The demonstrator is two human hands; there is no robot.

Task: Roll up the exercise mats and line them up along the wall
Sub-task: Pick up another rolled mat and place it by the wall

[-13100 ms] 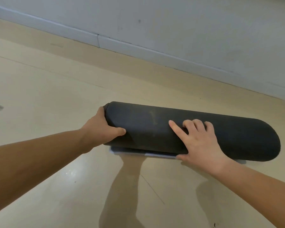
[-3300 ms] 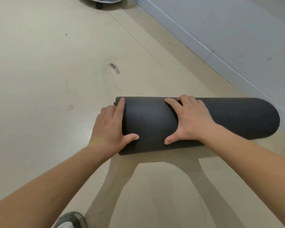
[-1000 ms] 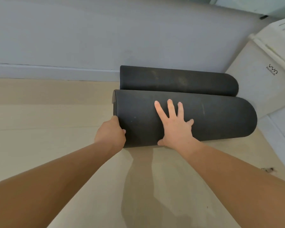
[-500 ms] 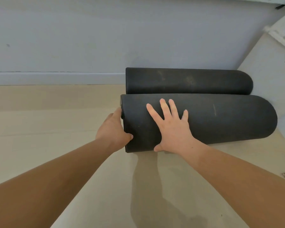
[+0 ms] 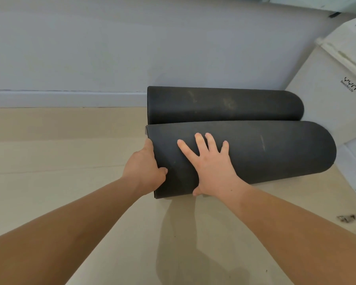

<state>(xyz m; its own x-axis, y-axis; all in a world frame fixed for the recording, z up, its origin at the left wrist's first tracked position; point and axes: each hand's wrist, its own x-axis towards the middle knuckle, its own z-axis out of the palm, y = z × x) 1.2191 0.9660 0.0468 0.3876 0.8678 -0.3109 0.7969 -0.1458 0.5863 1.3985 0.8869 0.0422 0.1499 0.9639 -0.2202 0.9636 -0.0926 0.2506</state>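
Observation:
Two rolled black exercise mats lie side by side on the floor, parallel to the wall. The far mat point(image 5: 224, 104) rests against the grey wall point(image 5: 132, 48). The near mat point(image 5: 275, 153) touches it along its length. My left hand point(image 5: 145, 169) grips the near mat's left end, thumb on the top face and fingers hidden round the end. My right hand point(image 5: 210, 163) lies flat on top of the near mat with its fingers spread.
A white box-like unit point(image 5: 333, 89) with a small logo stands at the right, close to the right ends of both mats. A pale skirting board point(image 5: 60, 98) runs along the wall. Beige floor point(image 5: 60, 151) stretches to the left. A small scuff point(image 5: 346, 218) marks the floor at right.
Over the last second both hands have stayed on the near mat, which still lies against the far mat. Only the view shifted slightly.

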